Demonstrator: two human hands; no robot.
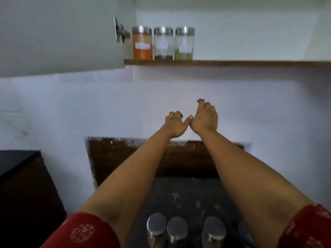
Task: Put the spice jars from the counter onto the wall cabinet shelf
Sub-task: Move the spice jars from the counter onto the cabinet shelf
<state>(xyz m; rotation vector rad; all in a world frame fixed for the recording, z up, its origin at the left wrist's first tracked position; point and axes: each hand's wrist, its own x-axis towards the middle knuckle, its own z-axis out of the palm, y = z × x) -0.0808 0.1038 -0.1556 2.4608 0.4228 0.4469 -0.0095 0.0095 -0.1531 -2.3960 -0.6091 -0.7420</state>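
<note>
Head view. Three glass spice jars with metal lids stood side by side at the left end of the wall cabinet shelf (232,63), close to its front edge: an orange-filled jar (142,43) nearest the cabinet door hinge (120,31), a nearly empty jar with dark contents at its base (163,44) in the middle, and a jar with a green layer at the bottom (184,43) on the right. Each carried a white label, illegible in the blur. The open cabinet door (59,33) occupied the upper left.

Both arms were raised toward the white wall below the shelf. The left hand (174,125) had its fingers curled in and its thumb extended to the right, holding nothing. The right hand (206,119), slightly higher, also had its fingers curled and held nothing. The left thumb tip lay against or just beside the right hand; contact could not be confirmed.

On the dark counter (188,197), at its near edge, three metal-lidded jars (177,228) remained between the forearms; part of a fourth showed beside the right arm. Red patterned sleeves (82,231) covered the upper arms.
</note>
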